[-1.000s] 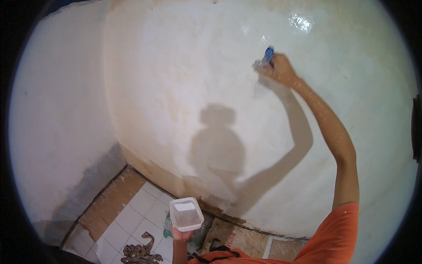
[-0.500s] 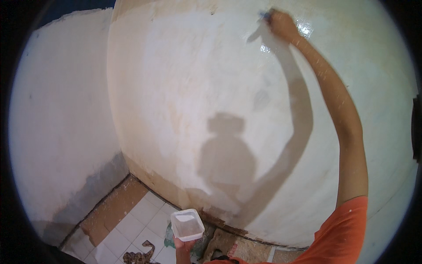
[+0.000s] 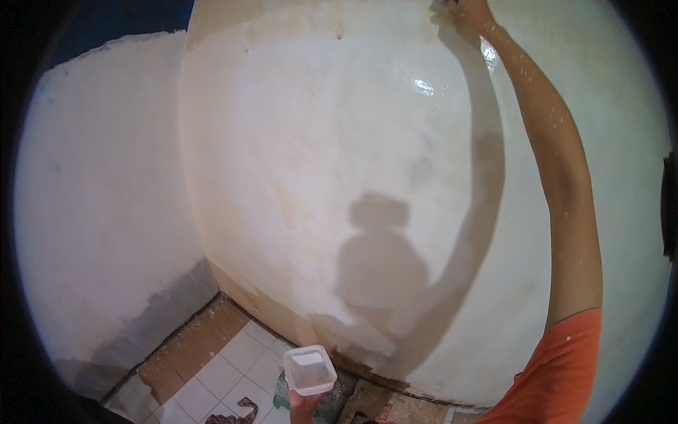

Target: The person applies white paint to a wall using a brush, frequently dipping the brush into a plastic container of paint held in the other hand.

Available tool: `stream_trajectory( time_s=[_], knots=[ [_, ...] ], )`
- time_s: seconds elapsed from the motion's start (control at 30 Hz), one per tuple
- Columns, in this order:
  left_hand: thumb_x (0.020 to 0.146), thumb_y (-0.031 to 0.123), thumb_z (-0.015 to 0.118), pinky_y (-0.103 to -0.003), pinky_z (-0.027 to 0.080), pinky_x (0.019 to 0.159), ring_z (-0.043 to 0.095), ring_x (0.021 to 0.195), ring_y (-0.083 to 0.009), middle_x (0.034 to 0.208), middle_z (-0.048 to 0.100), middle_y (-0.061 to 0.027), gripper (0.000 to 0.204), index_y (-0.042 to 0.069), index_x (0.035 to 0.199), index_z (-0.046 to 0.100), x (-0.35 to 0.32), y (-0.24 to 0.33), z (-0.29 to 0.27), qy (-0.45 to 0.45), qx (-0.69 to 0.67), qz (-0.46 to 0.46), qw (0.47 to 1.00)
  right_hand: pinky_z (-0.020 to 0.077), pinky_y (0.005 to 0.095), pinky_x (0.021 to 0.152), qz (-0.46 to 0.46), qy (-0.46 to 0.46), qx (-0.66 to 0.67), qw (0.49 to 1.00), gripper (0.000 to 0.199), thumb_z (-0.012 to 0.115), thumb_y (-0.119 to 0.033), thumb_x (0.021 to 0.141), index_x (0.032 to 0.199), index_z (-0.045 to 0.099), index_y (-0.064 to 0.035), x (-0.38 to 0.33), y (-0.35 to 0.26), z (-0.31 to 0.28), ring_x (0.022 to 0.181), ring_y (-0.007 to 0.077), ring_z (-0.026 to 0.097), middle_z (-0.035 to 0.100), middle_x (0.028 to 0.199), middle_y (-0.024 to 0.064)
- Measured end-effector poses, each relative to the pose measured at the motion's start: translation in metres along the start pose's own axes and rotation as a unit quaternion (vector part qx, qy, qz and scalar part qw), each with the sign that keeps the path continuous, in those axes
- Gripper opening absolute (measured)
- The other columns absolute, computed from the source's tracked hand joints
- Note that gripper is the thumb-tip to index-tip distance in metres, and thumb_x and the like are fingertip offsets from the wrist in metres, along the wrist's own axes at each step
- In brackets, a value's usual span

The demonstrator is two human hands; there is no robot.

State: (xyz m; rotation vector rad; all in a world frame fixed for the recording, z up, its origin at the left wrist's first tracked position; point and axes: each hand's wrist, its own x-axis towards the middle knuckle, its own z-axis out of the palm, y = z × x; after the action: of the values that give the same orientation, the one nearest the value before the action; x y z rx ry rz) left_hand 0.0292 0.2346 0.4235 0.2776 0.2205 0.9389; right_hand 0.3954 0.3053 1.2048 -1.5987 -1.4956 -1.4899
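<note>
My right hand (image 3: 472,14) is raised high against the pale wall (image 3: 296,162), at the top edge of the picture. Its fingers are closed on what looks like a paintbrush (image 3: 443,7), partly cut off and blurred. Wet, glossy patches shine on the wall just below that hand. Down low, my left hand (image 3: 302,404) grips a square white plastic tub (image 3: 309,389) from underneath and the near side. The tub's mouth faces up, and something whitish shows inside; how full it is I cannot tell.
A second wall (image 3: 106,184) meets this one at a corner on the left, grey and bare along its foot. Below lie white floor tiles (image 3: 219,373), a brown board (image 3: 191,346), a patterned cloth (image 3: 236,415) and a stained slab (image 3: 374,401). My shadow falls across the wall.
My right hand has moved up the wall, now partly leaving the picture at the top. The view has shifted slightly, so the tub appears a little lower and further right, still held in my left hand.
</note>
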Motion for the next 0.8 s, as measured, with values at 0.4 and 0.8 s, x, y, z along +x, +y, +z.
stream_trajectory(
  time_s=[0.4,0.8],
  knots=[
    [0.094,0.049,0.040,-0.064,0.039,0.099,0.051,0.122,-0.0389,0.135,0.054,-0.0100,0.056,0.012,0.134,0.051,0.018,-0.020,-0.015,-0.014,0.174,0.091,0.980,0.0489,0.0449,0.067,-0.158,-0.031,-0.038,0.986,0.024,0.067,-0.018,0.084,0.078,0.064,0.0054,-0.066,-0.029,0.094,0.070,0.0389,0.061,0.061,0.074,0.0221],
    [0.094,0.048,0.039,-0.065,0.038,0.099,0.050,0.123,-0.0389,0.136,0.054,-0.0100,0.054,0.015,0.135,0.051,0.018,-0.004,0.004,-0.015,-0.118,-0.077,0.990,0.0493,0.0463,0.064,0.020,0.119,-0.037,0.992,0.025,0.069,-0.022,0.074,0.072,0.065,0.0026,0.036,0.053,0.017,0.072,0.0399,0.063,0.064,0.077,0.0250]
  ],
)
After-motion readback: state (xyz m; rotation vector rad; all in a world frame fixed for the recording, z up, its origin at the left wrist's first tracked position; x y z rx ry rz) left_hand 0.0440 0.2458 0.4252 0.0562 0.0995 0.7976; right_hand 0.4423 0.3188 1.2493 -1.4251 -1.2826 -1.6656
